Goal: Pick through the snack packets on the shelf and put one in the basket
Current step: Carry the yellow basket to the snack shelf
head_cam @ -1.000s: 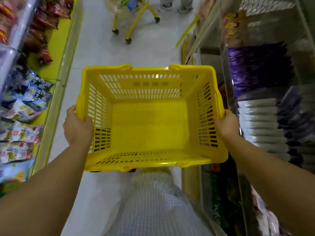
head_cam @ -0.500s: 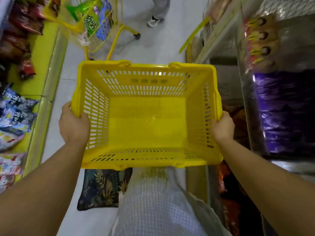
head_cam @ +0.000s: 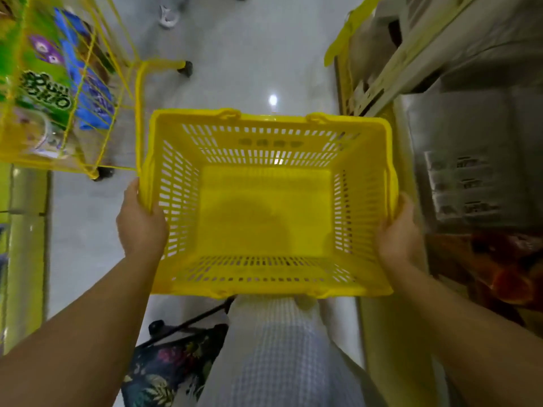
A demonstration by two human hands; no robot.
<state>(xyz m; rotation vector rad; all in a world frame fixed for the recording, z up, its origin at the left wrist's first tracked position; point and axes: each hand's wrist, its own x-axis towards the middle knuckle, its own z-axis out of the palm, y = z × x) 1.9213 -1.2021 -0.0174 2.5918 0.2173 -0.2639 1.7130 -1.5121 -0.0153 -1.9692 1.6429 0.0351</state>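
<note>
Between the two sides of a shop aisle, the head view gives me a yellow slotted plastic basket [head_cam: 264,212] held level over the grey floor [head_cam: 249,69], about the middle of the picture, and I can see right down to its solid bottom. My left hand [head_cam: 141,221] grips the left rim, the thumb hooked over the inside of the slotted wall and the fingers wrapped round the outside edge. My right hand [head_cam: 396,230] grips the right rim the same way, the thumb lying along the top edge and the fingers curled under, where the wall mostly hides them.

On the right-hand shelf [head_cam: 411,63], low down just beside my right wrist, lie some orange-red packets [head_cam: 505,274], too blurred for me to read; above them sit grey, smeared goods I cannot make out.

Up at the left stands a yellow wire trolley [head_cam: 138,92] on black castors, holding green and blue packets [head_cam: 58,83], its frame close to the far left corner of the basket. A pale shoe [head_cam: 168,17] shows at the top edge. Below the basket are a white checked garment [head_cam: 279,353] and, to its left, a dark floral bag [head_cam: 176,368]
</note>
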